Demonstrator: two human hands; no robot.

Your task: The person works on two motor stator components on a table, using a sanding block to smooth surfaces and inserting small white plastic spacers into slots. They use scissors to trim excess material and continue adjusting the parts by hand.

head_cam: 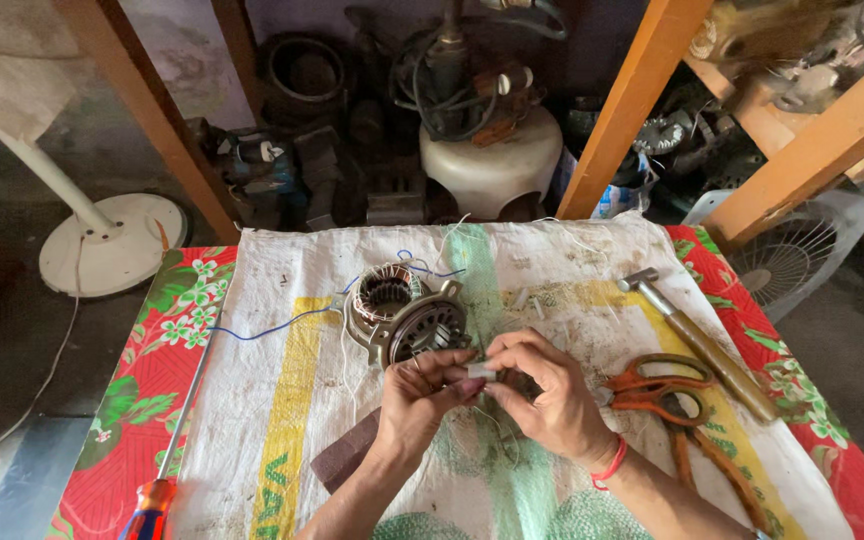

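Both my hands meet at the middle of the table over a white woven sack. My left hand [422, 395] and my right hand [544, 388] pinch the two ends of a small white sleeve [480, 372] between their fingertips. Thin wires run from it toward a round metal motor stator with copper windings [404, 312], which lies just beyond my fingers. A blue wire [272, 327] trails left from the stator. A red thread band circles my right wrist.
Orange-handled scissors [657, 388] and a hammer [697, 342] lie to the right. A long screwdriver with a red handle [167, 470] lies at the left edge. A dark brown block [344, 455] sits near my left forearm. Motor parts and a fan base crowd the floor behind.
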